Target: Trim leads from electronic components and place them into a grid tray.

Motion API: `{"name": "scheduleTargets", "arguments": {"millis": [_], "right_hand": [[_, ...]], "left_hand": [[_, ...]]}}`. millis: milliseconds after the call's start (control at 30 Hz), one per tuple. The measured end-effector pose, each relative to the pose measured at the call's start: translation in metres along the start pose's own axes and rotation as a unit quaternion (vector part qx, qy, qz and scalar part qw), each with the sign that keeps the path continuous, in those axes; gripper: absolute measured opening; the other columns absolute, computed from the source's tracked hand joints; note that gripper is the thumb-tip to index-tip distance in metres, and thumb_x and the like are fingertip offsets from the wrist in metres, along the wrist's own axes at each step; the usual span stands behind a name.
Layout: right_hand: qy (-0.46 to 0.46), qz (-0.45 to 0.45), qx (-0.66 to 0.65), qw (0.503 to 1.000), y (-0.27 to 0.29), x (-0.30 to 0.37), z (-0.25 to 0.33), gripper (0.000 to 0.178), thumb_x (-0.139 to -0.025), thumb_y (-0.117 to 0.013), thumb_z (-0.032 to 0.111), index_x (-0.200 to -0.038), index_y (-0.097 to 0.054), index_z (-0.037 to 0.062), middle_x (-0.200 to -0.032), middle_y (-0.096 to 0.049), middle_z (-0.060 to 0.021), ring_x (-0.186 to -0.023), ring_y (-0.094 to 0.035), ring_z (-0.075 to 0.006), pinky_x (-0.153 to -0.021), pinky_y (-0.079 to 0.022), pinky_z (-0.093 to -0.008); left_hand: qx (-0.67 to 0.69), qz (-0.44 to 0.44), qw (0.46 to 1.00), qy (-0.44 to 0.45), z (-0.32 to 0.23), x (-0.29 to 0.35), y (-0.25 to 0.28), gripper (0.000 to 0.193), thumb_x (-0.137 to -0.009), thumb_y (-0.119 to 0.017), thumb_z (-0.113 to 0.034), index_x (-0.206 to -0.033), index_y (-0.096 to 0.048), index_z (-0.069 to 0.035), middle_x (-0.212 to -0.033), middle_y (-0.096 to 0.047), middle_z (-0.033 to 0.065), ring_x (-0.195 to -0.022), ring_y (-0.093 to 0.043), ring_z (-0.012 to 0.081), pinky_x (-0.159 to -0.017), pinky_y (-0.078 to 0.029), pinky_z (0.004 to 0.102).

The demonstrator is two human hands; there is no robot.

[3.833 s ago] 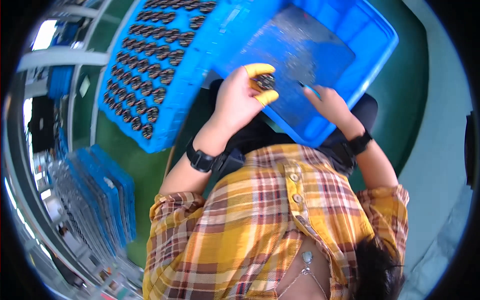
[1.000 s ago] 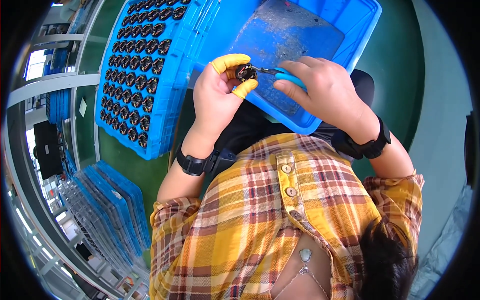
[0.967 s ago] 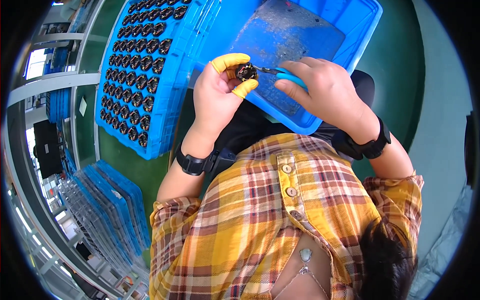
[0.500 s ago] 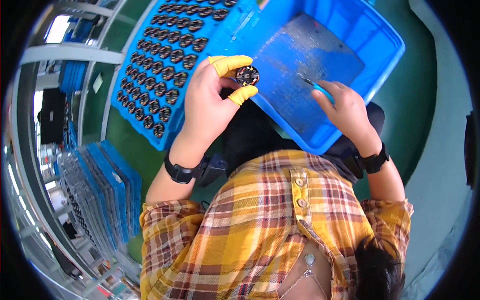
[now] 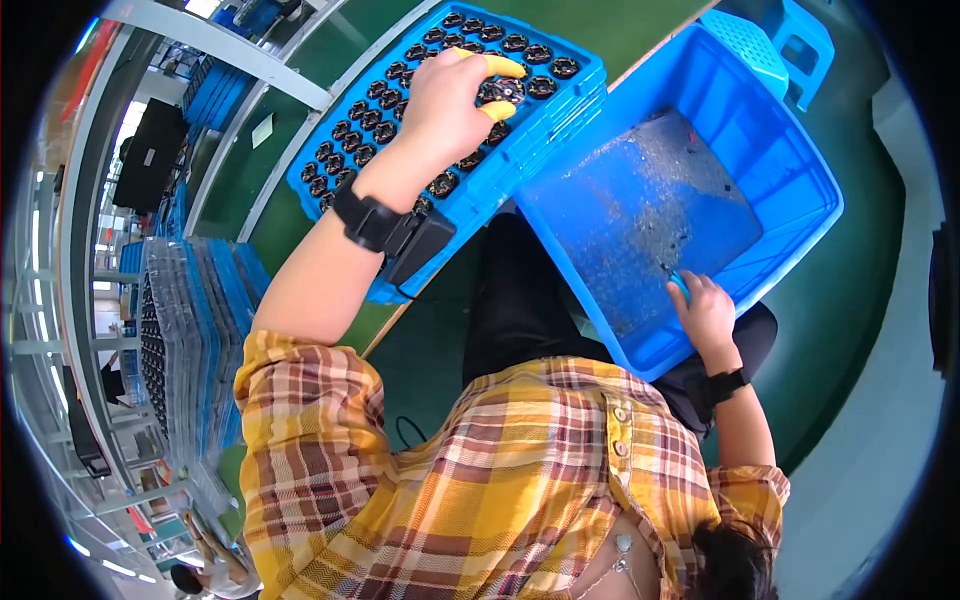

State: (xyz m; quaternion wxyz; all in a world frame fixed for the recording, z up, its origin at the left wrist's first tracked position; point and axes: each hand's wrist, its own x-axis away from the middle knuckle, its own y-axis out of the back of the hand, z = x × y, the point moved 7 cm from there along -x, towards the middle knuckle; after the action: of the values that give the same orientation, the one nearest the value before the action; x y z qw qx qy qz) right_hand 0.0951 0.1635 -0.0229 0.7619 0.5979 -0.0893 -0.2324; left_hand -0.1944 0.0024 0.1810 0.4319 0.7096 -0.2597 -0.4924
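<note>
My left hand, with yellow finger cots on the thumb and a finger, reaches over a blue tray. Between those fingertips is a small round motor stator, dark with copper-coloured windings. Rows of similar stators sit in the tray, some hidden beneath my hand. My right hand is closed around a small blue-handled cutting tool, seemingly nippers, its dark tip pointing into a large blue bin. Bits of metallic debris lie across the bin's floor.
The tray rests on a green-topped table. Beyond the bin is a blue plastic stool. At the left stands a tall stack of clear and blue trays, near white metal framing. A person shows at the lower left.
My left hand has carried the stator from above the bin's edge to over the tray. My right hand has dropped lower, still holding the tool. The view has shifted towards the left.
</note>
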Motion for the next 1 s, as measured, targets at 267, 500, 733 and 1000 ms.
{"name": "scheduleTargets", "arguments": {"millis": [267,500,733,1000], "right_hand": [[0.012,0.009,-0.012,1.0,0.003,0.0,0.003,0.034,-0.086,-0.063,0.037,-0.1,-0.066,0.0058,-0.078,-0.063,-0.0105,-0.074,-0.063,-0.0293,-0.064,-0.051,-0.0397],[0.005,0.039,-0.016,0.999,0.0,-0.001,0.002,0.035,-0.087,-0.062,0.038,-0.102,-0.066,0.0061,-0.082,-0.064,-0.0113,-0.076,-0.064,-0.03,-0.066,-0.051,-0.0397],[-0.008,0.066,-0.008,0.998,-0.006,0.001,0.0,0.036,-0.088,-0.06,0.038,-0.103,-0.065,0.0059,-0.086,-0.065,-0.0119,-0.078,-0.064,-0.031,-0.068,-0.051,-0.0403],[0.011,0.074,-0.018,0.997,-0.001,-0.006,0.014,0.034,-0.088,-0.06,0.036,-0.1,-0.066,0.0053,-0.087,-0.066,-0.0128,-0.08,-0.064,-0.0323,-0.07,-0.051,-0.0405]], "left_hand": [[-0.033,0.072,0.996,0.034,0.001,-0.004,-0.02,0.034,-0.072,-0.076,-0.013,-0.106,-0.068,-0.013,-0.091,-0.065,0.0084,-0.09,-0.059,0.0267,-0.084,-0.044,0.0386],[-0.016,0.049,0.997,0.051,0.013,0.008,-0.004,0.025,-0.075,-0.072,-0.004,-0.098,-0.068,-0.009,-0.088,-0.066,0.0076,-0.088,-0.06,0.0261,-0.079,-0.047,0.037],[0.07,0.091,0.992,0.049,0.016,0.023,0.0,0.028,-0.069,-0.078,-0.008,-0.095,-0.068,-0.008,-0.087,-0.065,0.0082,-0.085,-0.061,0.0269,-0.075,-0.049,0.0361],[0.002,0.095,0.994,-0.044,0.009,0.017,-0.006,0.032,-0.064,-0.08,-0.017,-0.094,-0.069,-0.011,-0.087,-0.063,0.0077,-0.088,-0.058,0.0286,-0.083,-0.044,0.0398]]}}
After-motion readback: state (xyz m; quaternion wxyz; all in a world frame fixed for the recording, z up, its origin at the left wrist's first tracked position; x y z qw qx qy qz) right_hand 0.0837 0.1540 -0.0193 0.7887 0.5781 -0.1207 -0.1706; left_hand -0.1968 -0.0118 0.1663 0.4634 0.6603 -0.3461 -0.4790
